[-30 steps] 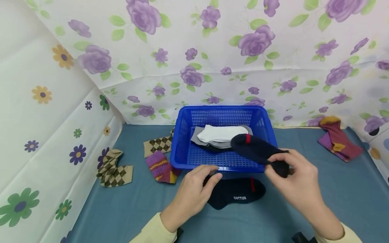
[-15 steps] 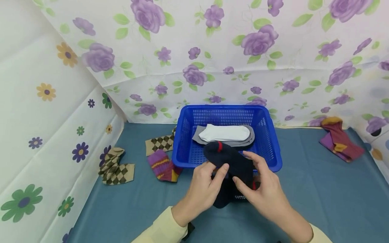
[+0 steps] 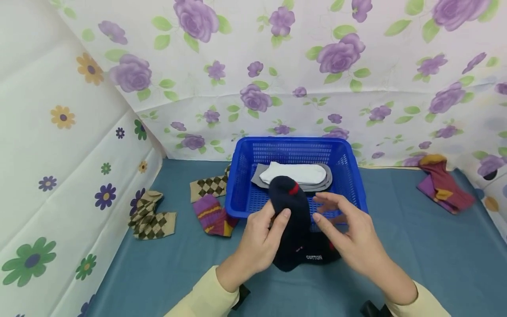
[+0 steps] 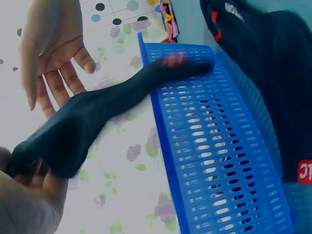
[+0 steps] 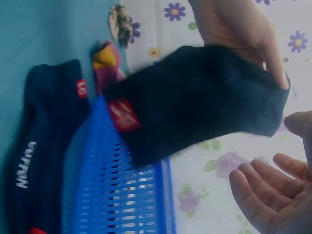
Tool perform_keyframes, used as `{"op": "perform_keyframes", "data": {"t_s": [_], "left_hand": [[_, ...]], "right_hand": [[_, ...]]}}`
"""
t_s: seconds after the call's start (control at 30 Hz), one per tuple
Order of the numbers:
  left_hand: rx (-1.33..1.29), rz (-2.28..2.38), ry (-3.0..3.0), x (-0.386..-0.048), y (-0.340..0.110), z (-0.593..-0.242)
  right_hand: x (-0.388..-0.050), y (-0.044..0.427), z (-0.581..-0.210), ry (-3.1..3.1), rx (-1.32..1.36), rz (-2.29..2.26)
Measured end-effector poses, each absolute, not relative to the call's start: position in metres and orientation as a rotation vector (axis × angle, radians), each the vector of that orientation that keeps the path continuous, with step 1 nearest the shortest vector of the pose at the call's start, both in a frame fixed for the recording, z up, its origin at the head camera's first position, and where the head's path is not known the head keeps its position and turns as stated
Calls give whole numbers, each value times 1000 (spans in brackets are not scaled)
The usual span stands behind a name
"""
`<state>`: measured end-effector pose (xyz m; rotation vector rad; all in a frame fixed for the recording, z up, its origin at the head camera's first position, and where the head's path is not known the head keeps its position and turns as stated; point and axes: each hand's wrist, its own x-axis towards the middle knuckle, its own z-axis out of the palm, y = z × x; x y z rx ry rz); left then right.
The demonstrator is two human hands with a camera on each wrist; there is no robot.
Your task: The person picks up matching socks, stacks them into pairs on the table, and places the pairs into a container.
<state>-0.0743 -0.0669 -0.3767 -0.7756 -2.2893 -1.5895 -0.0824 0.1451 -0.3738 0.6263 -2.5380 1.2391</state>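
The held sock (image 3: 291, 215) hangs in the air before the front edge of the blue basket (image 3: 293, 140), overlapping that rim in the head view. The left hand (image 3: 255, 242) pinches it between thumb and fingers; the right hand (image 3: 352, 237) is just beside it, thumb and fingers well parted and holding nothing. Cloth (image 3: 190, 277) stretches from the basket's right wall to the red sock (image 3: 447, 187), well apart.

That cloth is dull blue, meeting a flowered sheet (image 3: 245, 26) behind the basket. On it, a purple sock (image 3: 210, 215) lies by the basket's left wall, a checked sock (image 3: 154, 222) farther left, and a second navy sock (image 3: 317, 252) flat in front, lettered "COTTON". In the basket, a white sock (image 3: 295, 172) rests on grey.

The held sock is navy, with a red stripe near its toe and a red tag (image 5: 125, 115), its marks seemingly letters but too blurred to read.
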Motion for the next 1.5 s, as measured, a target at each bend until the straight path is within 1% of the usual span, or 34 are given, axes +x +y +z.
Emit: {"op": "perform_keyframes", "data": {"t_s": [0.3, 0.53, 0.67, 0.9, 1.13, 1.37, 1.5], "left_hand": [[-944, -1652, -2575, -75, -65, -378], [-1006, -1592, -2645, -79, -62, -386], [-983, -1604, -2668, -81, -60, -390], [-903, -1439, -2735, -85, -61, -401], [-750, -1526, -2735, -91, -73, -407], [-646, -1551, -2817, -94, -88, -411], [-602, -1537, -2823, -93, -97, -414]], "right_hand": [[-90, 142, -348, -2610, 857, 1291], [-96, 141, -345, -2584, 997, 1252], [-101, 143, -345, -2504, 922, 1269], [-104, 151, -334, -2316, 773, 1307], [-107, 166, -330, -2307, 636, 1205], [-106, 178, -338, -2349, 594, 1142], [-104, 183, -340, -2353, 605, 1180]]}}
